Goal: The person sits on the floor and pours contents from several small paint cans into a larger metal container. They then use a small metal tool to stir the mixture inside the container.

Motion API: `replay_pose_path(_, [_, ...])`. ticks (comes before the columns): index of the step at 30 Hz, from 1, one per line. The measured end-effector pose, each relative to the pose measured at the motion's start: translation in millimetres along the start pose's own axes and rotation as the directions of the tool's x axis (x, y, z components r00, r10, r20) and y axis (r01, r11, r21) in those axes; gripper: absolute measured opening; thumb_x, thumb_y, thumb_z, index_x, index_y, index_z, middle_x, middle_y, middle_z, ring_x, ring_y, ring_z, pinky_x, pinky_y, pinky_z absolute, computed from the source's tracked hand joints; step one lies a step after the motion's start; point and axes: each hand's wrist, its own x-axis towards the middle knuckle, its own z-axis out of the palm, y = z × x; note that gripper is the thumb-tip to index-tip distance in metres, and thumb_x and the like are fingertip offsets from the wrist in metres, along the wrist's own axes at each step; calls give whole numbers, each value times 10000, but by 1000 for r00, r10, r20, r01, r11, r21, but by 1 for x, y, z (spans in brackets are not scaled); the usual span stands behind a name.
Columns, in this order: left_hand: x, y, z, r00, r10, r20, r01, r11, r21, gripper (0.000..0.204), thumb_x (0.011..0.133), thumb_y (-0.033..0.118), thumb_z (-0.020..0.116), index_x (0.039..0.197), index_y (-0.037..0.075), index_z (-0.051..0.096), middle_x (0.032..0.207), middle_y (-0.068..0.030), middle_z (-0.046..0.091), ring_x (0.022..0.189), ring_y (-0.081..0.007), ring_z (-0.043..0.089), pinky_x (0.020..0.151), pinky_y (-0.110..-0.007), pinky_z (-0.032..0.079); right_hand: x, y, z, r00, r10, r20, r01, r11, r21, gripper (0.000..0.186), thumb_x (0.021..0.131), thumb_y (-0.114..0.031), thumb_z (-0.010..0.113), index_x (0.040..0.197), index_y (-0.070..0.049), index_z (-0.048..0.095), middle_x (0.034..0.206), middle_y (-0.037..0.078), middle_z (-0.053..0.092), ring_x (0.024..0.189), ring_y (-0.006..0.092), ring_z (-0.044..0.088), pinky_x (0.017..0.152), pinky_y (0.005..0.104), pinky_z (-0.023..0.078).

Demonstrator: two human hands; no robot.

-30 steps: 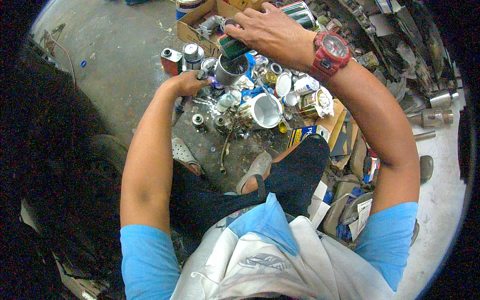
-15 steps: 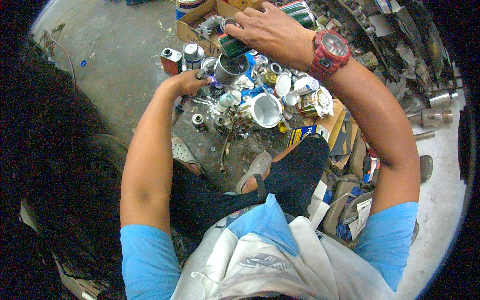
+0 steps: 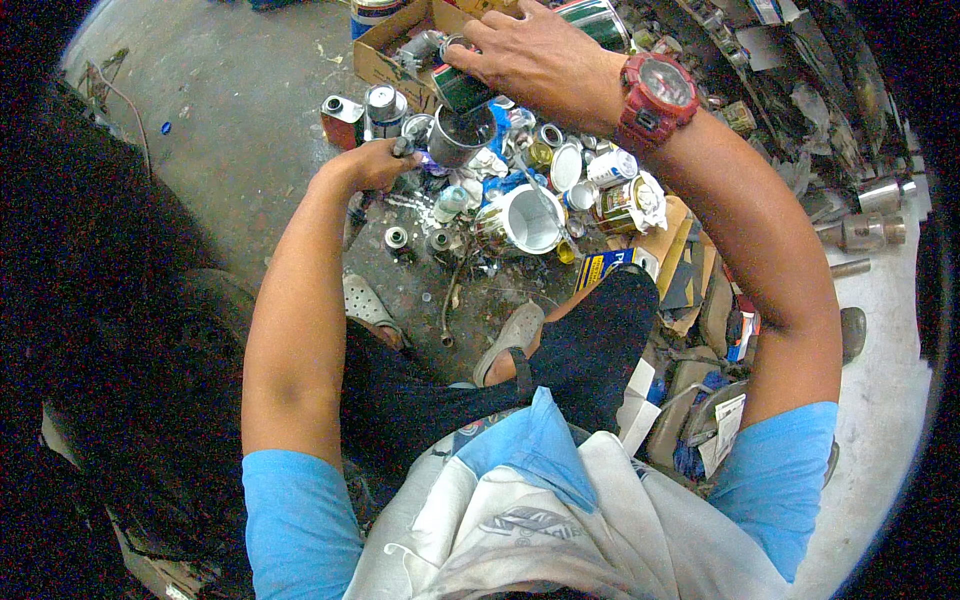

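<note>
High in the view, my right hand (image 3: 540,62), with a red watch on its wrist, is closed around a green metal can (image 3: 598,24). The can lies tilted, its lower left end just over the mouth of a grey metal cup (image 3: 461,140). My left hand (image 3: 378,164) is closed at the cup's left side on a dark grey part that seems joined to it. My fingers hide much of that part, and no stream between can and cup can be made out. Below stands an open white-lined tin (image 3: 532,220) with a stick leaning in it.
Several cans, lids and crumpled rags crowd the floor around the cup. A cardboard box (image 3: 385,58) holds metal parts behind it. Left of the cup stand a silver can (image 3: 382,105) and a red rectangular can (image 3: 342,125). Cluttered parts (image 3: 790,90) line the right side.
The green can and my right hand have shifted very slightly left and up. My left hand and the cup stay nearly where they were.
</note>
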Motion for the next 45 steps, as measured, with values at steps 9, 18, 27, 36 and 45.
replay_pose_path(9, [-14, 16, -3, 998, -63, -1, 64, 998, 26, 614, 1040, 558, 614, 1398, 60, 644, 1163, -195, 758, 999, -321, 709, 903, -464, 546, -2, 1, 1, 999, -28, -46, 27, 999, -26, 316, 966, -166, 621, 1281, -147, 603, 1081, 57, 674, 1072, 256, 680, 975, 499, 497])
replay_pose_path(18, [-14, 14, 0, 998, -5, -59, 7, 1000, 28, 607, 1041, 573, 609, 1362, 59, 640, 895, -117, 715, 796, -246, 672, 739, -431, 543, 7, 3, -40, 940, 34, 339, -70, 993, 93, 285, 1034, -175, 609, 1286, -40, 608, 1201, 131, 662, 1088, 265, 666, 898, 458, 501])
replay_pose_path(27, [-9, 14, -1, 999, -9, -42, 9, 1000, -4, 570, 1050, 557, 597, 1344, 72, 653, 873, -107, 707, 786, -237, 669, 731, -428, 542, 10, 2, -43, 980, 24, 198, -40, 996, 74, 186, 1015, -170, 554, 1156, -61, 607, 1068, 121, 650, 1022, 274, 661, 867, 452, 468])
replay_pose_path(36, [-9, 14, -1, 1000, -14, -19, 13, 1000, -6, 610, 1048, 576, 593, 1382, 67, 638, 972, -134, 736, 842, -259, 681, 785, -448, 552, 15, 1, -45, 976, 32, 214, -48, 996, 70, 206, 1008, -153, 562, 1181, -51, 605, 1061, 122, 655, 1013, 270, 672, 875, 441, 477])
replay_pose_path(45, [-4, 5, -1, 998, -50, -26, 50, 999, -11, 649, 1042, 593, 596, 1409, 59, 628, 1056, -166, 753, 845, -286, 704, 813, -457, 568, 20, -1, -48, 963, 47, 267, -61, 997, 44, 262, 1008, -153, 573, 1240, -39, 615, 1061, 119, 666, 1002, 259, 684, 875, 430, 483])
